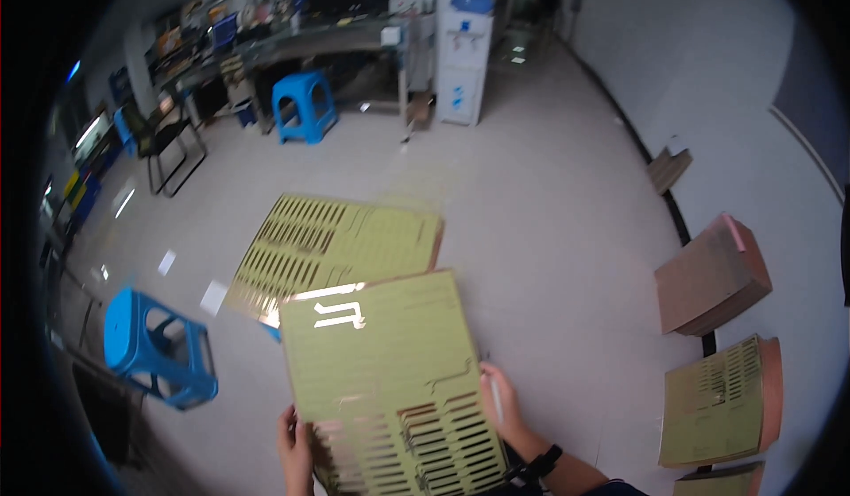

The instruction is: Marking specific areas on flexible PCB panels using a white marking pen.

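two hands point(297, 452) point(510, 414) clamp a yellow-green panel point(376, 354) by its sides, long axis pointing forward.

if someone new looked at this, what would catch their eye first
Probably the large yellow-green slotted panel at lower centre, held at its edges by the left hand and right hand. Just beyond it shows a similar slotted panel, and a bright blue stool stands out at left. Along the right wall, a brown stack sits beyond a yellow-green one.
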Motion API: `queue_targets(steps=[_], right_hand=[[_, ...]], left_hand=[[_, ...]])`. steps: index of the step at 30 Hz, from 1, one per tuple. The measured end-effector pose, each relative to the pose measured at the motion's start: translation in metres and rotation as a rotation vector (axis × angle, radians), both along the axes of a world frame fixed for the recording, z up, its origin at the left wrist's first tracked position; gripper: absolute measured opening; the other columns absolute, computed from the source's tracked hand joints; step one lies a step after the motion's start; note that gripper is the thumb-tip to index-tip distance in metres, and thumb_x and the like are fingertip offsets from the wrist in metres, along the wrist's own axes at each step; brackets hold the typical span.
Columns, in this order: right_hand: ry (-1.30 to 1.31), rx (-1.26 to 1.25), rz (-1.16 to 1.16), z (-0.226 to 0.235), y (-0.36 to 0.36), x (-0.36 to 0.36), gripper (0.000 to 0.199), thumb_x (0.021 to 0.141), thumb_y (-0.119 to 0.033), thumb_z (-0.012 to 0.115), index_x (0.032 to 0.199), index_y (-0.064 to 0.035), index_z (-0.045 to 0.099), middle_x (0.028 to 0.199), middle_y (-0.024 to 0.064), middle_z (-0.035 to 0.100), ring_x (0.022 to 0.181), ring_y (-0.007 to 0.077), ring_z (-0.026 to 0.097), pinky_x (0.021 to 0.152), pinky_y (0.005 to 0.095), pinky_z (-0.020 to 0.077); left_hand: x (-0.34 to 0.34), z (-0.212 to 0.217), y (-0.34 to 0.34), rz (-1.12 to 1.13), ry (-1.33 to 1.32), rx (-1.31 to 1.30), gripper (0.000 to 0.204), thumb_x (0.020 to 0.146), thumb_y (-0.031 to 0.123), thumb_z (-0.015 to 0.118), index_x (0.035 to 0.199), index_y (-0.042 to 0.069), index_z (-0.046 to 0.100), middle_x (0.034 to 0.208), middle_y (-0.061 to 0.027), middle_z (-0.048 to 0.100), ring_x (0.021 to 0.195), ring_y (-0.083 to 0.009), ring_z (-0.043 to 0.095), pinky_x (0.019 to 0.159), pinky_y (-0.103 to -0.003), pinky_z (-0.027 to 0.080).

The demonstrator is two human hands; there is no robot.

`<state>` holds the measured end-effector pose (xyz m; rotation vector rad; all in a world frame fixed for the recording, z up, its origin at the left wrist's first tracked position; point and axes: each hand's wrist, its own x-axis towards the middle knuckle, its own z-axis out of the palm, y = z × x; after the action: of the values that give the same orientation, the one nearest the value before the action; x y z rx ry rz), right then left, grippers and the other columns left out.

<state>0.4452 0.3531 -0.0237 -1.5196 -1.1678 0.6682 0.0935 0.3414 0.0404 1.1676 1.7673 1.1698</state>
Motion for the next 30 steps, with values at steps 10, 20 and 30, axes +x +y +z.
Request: queue_targets(steps=[10,20,30], right_hand=[[0.170,0.016,0.021,0.019,-0.003,-0.001,0.026,0.099,-0.014,0.049,0.119,0.0016,0.055,0.091,0.0042,0.062,0.084,0.0078,0.055,0.076,0.0243,0.0469],[0.390,0.061,0.105,0.055,0.000,0.003,0.030,0.101,-0.017,0.049,0.123,0.0016,0.053,0.109,0.0056,0.061,0.100,0.0096,0.054,0.088,0.0246,0.0443],[0.609,0.000,0.350,0.104,0.005,0.014,0.034,0.100,-0.024,0.051,0.126,-0.0016,0.047,0.109,0.0043,0.059,0.098,0.0097,0.055,0.088,0.0258,0.0457]], left_hand=[[0.012,0.025,-0.012,0.100,-0.562,-0.143,0.019,0.099,0.025,0.052,0.090,0.009,0.056,0.066,0.0015,0.052,0.053,-0.0097,0.047,0.046,-0.023,0.038],[-0.002,0.030,-0.015,0.053,-0.671,-0.066,0.023,0.100,0.016,0.050,0.117,0.002,0.054,0.104,-0.0080,0.061,0.089,-0.0151,0.058,0.076,-0.028,0.049],[0.012,0.062,-0.013,0.025,-0.762,0.108,0.022,0.099,0.014,0.051,0.117,0.002,0.053,0.108,-0.0094,0.062,0.096,-0.0173,0.059,0.082,-0.030,0.048]])
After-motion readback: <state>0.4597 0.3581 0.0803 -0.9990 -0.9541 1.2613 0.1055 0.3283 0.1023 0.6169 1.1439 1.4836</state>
